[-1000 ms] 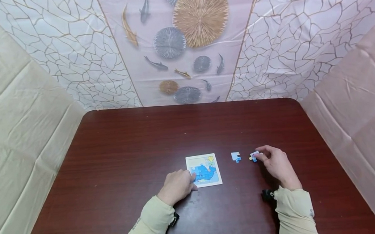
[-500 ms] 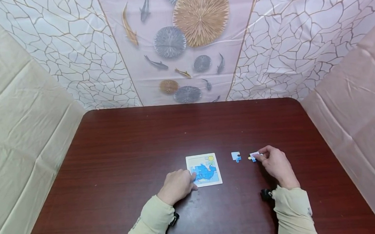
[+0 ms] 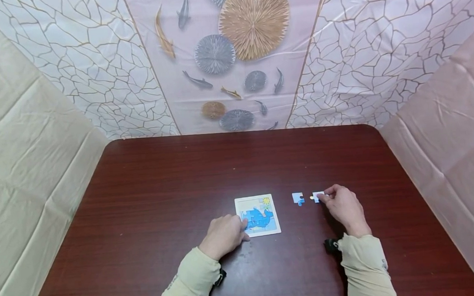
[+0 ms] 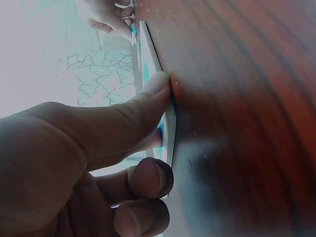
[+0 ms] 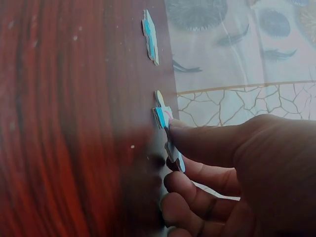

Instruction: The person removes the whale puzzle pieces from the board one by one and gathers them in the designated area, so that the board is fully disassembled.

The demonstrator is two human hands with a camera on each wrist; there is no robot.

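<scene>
A square puzzle board (image 3: 249, 198) with a pale rim and a blue whale picture lies flat on the table. My left hand (image 3: 224, 233) holds it by the near left corner. In the left wrist view, the thumb lies against the board's edge (image 4: 169, 133), while another finger reaches over it, partly hidden. To the right, my right hand (image 3: 346, 207) pinches a pale jigsaw piece (image 3: 317, 196) with blue and yellow parts between thumb and fingers. The right wrist view has this piece (image 5: 160, 118) close to the tabletop. Another blue-and-white jigsaw piece (image 3: 297, 198) lies between the board and the right hand.
The dark red-brown wooden table (image 3: 161, 185) has rounded far corners. Patterned cloth (image 3: 232, 75) hangs behind it, and pale cloth panels (image 3: 29, 181) flank both sides. Black straps with cameras (image 3: 332, 246) sit at the wrists.
My right hand has moved slightly left with its jigsaw piece, which has turned straighter and come nearer the loose piece. The left hand and the board have stayed put.
</scene>
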